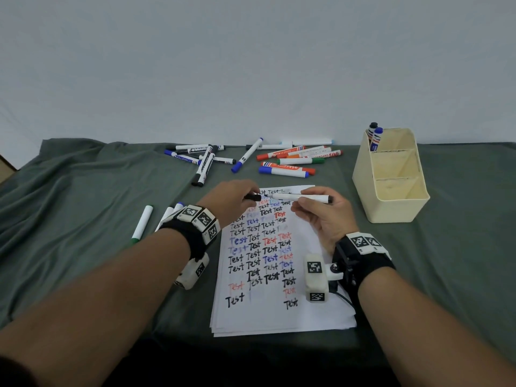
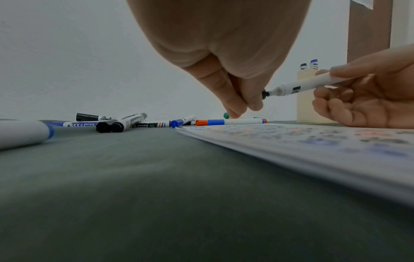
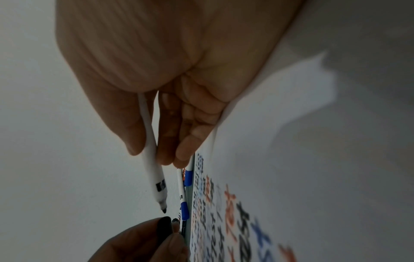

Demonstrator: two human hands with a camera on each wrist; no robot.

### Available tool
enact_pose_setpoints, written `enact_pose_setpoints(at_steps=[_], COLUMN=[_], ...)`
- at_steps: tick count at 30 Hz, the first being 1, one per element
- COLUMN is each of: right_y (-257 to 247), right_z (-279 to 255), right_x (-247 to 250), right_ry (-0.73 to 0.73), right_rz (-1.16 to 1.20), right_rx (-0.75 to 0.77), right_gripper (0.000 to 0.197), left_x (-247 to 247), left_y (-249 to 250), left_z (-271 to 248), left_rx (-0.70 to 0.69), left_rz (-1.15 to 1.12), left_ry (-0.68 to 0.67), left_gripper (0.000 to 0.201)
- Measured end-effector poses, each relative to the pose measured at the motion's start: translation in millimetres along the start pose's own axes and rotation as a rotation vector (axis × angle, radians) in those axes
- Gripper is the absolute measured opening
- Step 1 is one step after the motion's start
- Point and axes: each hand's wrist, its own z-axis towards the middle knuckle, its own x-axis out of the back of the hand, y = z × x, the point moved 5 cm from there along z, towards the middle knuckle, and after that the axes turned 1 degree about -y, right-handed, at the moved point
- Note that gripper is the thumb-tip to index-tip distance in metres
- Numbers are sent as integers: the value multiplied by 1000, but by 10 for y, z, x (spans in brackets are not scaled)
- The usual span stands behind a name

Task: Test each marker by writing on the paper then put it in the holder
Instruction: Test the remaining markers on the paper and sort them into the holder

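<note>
My right hand [image 1: 321, 216] pinches a white marker [image 1: 300, 198] with its black tip [image 3: 164, 210] bare and pointing left, level above the top of the paper [image 1: 279, 311]. Just off that tip, my left hand [image 1: 237, 199] pinches the black cap [image 1: 252, 197]. A small gap separates cap [image 3: 164, 224] and tip in the right wrist view. In the left wrist view my fingers [image 2: 235, 99] hide the cap. The paper is covered in rows of "Test" in black, blue and red. The cream holder [image 1: 391, 174] stands at the right with two markers [image 1: 375, 135] in its back compartment.
Loose markers lie along the back of the green cloth: a black and blue group [image 1: 201, 160] and a red, orange, green and blue group [image 1: 293, 160]. A green marker [image 1: 142, 223] and a few others [image 1: 170, 213] lie by my left wrist. A white wall rises behind.
</note>
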Motion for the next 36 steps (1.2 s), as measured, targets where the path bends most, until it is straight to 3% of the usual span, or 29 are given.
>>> enact_pose_setpoints(at_steps=[9,18,25,36], right_y=[-14,-27,5,45], right_z=[-6,-12,15,31], right_x=[-15,-28,-7,-21], right_ry=[-20,-47,-62,-111], right_rz=[0,-7,-9,-39], right_rx=[5,13,18,-6], right_gripper=[24,26,20,24], left_x=[3,36,62,-12], left_y=[51,41,86,161], left_z=[-8,-31,-87,-51], left_rx=[-122,-97,-159,-125], left_rz=[-4,-22,-79,-65], left_ry=[53,92,95,-51], left_gripper=[20,19,24,21])
